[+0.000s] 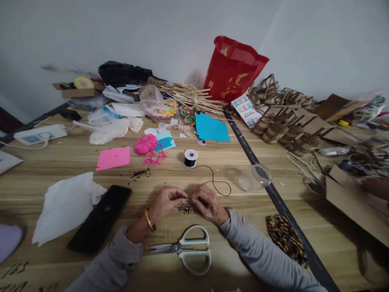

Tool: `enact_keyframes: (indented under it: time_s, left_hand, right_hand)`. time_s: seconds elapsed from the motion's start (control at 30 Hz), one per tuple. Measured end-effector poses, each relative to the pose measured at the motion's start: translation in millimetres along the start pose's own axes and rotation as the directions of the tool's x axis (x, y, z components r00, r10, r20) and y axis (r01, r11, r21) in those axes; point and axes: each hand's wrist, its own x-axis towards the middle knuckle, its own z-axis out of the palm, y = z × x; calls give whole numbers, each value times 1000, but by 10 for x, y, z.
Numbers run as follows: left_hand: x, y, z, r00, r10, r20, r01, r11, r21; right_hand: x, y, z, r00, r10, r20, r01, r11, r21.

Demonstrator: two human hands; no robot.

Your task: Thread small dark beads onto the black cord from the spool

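A black cord point(213, 182) runs in a loop from a white spool point(191, 158) wound with black cord to my hands. My left hand point(170, 199) pinches the cord's end part between thumb and fingertips. Facing it, my right hand point(208, 202) is closed on the same cord, the fingertips almost meeting. A small pile of dark and orange beads point(185, 208) lies on the table just below the fingertips. Scissors point(182, 247) with white handles rest nearer to me, blades pointing left. Whether a bead is on the cord between my fingers is too small to tell.
A black phone point(100, 219) and white paper point(65, 207) lie left. Pink yarn point(146, 144), a pink sheet point(113, 158) and blue sheets point(212, 127) sit farther back. A clear jar point(255, 177) and a heap of colourful beads point(285, 239) are right. A red bag point(232, 73) stands behind.
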Motion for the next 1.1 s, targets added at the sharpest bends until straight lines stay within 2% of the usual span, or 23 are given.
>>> enact_keyframes:
  time_s: [1.1]
  left_hand:
    - [8, -19, 0, 999, 50, -3, -50, 998, 28]
  right_hand:
    - [16, 2, 3, 999, -8, 34, 8, 1000, -12]
